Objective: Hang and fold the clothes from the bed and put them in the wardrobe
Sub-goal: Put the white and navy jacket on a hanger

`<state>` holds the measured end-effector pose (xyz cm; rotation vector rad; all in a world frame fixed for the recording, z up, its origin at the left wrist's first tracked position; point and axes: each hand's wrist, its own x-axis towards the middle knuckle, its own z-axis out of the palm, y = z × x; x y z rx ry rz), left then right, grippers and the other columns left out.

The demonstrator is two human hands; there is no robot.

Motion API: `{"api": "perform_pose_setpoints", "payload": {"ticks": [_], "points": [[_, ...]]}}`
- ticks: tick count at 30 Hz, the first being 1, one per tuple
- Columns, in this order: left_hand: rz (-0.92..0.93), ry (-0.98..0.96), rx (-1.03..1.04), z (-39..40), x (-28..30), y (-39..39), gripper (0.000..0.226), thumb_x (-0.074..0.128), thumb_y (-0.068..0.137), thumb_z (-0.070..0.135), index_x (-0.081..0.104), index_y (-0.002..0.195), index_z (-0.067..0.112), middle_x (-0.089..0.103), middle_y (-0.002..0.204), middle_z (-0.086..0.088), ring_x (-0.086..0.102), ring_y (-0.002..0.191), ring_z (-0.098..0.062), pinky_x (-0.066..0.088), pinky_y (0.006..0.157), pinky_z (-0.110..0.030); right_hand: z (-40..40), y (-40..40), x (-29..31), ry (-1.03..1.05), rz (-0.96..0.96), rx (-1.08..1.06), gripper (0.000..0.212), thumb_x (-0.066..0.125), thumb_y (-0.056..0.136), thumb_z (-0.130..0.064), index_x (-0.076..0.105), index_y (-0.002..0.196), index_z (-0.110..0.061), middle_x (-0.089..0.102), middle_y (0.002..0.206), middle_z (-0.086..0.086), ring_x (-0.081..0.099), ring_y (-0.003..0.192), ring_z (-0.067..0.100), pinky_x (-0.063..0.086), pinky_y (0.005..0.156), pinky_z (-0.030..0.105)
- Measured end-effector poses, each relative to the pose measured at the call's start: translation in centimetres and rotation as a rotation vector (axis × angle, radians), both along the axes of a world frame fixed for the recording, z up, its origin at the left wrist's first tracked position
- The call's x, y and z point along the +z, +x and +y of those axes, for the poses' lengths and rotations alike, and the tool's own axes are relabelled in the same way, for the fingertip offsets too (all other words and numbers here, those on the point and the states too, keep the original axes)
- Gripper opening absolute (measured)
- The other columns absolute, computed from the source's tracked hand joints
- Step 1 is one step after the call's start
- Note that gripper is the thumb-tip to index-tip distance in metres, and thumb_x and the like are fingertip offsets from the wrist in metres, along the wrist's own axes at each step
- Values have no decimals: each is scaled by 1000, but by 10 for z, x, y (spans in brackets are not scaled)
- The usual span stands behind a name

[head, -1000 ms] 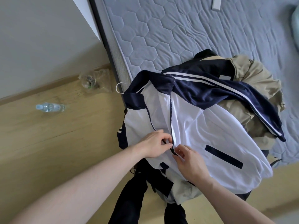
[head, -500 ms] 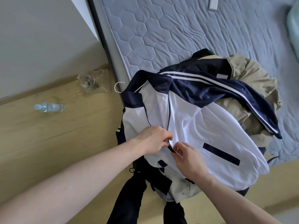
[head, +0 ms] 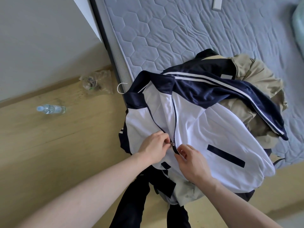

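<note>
Fingers (head: 166, 142) of the left hand (head: 153, 149) pinch the metal zipper pull (head: 172, 143) of the white and navy jacket (head: 197, 129), with the thumb and forefinger closed on it. Fingers of the right hand (head: 192, 163) pinch the white fabric just beside the lower, joined part of the zipper, a short way below the pull. Above the pull, both rows of dark zipper teeth diverge toward the navy collar, so the front lies open there.

Head view, task items: the jacket lies face up at the near corner of the bed (head: 181, 38), partly on the grey quilted mattress and partly overhanging its edge. A white hanger hook (head: 120, 88) projects from the collar, over the bed frame. One navy sleeve (head: 238, 94) with two white stripes runs to the right across a crumpled khaki garment (head: 259, 89), which lies beneath and behind the jacket on the mattress. A dark pocket strip (head: 226, 156) marks the right front panel. Dark garments (head: 131, 203) hang below the jacket hem toward the floor.

Head view, surroundings: a wooden floor (head: 57, 145) extends to the left of the bed. A clear plastic water bottle (head: 51, 109) lies on its side there, well apart from the bed. A crumpled clear bag (head: 97, 83) lies against the grey wall (head: 41, 38), near the bed frame.
</note>
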<state>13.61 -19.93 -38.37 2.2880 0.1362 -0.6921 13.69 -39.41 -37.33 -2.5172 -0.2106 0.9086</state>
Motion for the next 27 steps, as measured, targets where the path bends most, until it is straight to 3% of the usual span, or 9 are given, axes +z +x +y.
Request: {"api": "perform_pose_setpoints", "payload": {"ticks": [4,7,10,13,16,19,23,27], "points": [[159,-139,128,-3,-8,-4,7,65,97,29,58,97,27,56,83,21,52,66,1,38,67,-22,-1,0,-1,29,19,17,14,62,93,-31,50,87,-32,53,80,-14,52,73,3,32,55,20],[255,-260,257,-3,-10,-6,11,70,95,31,64,102,24,65,84,17,54,62,6,39,64,-13,-2,1,0,64,32,33,16,61,95,-29,47,86,-33,52,81,-14,52,76,4,32,56,19],[325,-265,222,1,-11,-6,14,69,95,36,70,94,22,67,81,13,52,59,7,38,63,-14,-3,2,3,73,42,62,18,59,96,-30,46,86,-36,51,82,-16,52,76,3,33,57,19],[348,-250,141,5,-7,-7,17,65,95,40,66,89,24,62,72,12,50,52,3,35,53,-14,-2,2,6,69,59,80,17,59,97,-31,46,87,-37,52,85,-18,52,77,2,35,58,19],[195,-44,-98,20,1,1,14,53,96,38,57,85,31,60,81,15,56,67,-2,39,60,-25,-4,0,7,52,75,93,16,60,95,-31,48,86,-33,53,84,-16,53,76,4,36,59,23],[-10,178,-283,48,2,24,14,44,97,28,49,84,30,55,89,11,57,83,-22,44,69,-36,-6,3,8,16,82,97,21,61,91,-31,45,79,-31,53,75,-14,52,72,5,34,56,23],[-102,451,-277,94,-6,62,14,42,100,26,53,92,27,63,102,3,60,89,-26,40,67,-35,-2,11,11,-23,96,89,26,61,90,-33,40,75,-30,53,70,-9,50,67,11,36,53,27],[-70,643,-278,113,-21,86,19,43,103,25,61,108,21,64,108,-1,64,97,-28,40,68,-34,11,27,11,-30,101,97,28,62,92,-34,41,75,-26,54,70,-8,49,64,13,37,52,30]]}}
